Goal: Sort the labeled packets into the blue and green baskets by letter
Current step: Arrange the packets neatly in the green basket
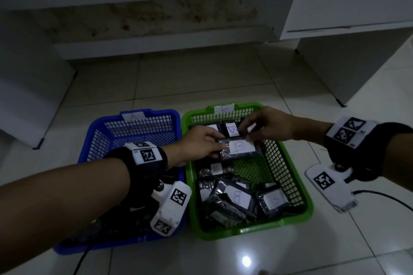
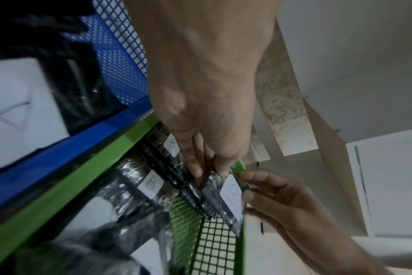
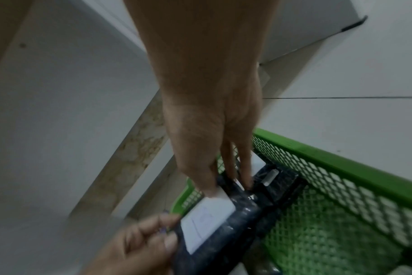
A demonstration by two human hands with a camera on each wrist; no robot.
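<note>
I hold a dark packet with a white "B" label over the far half of the green basket, which is tagged "B". My left hand pinches the packet's left edge and my right hand pinches its far right corner. The left wrist view shows my left hand on the packet; the right wrist view shows my right hand on the packet. Several "B" packets lie in the green basket. The blue basket, tagged "A", is on the left, its contents mostly hidden by my left arm.
Both baskets sit side by side on a pale tiled floor. A white cabinet stands at the back right and white furniture at the left. A black cable runs across the floor on the right.
</note>
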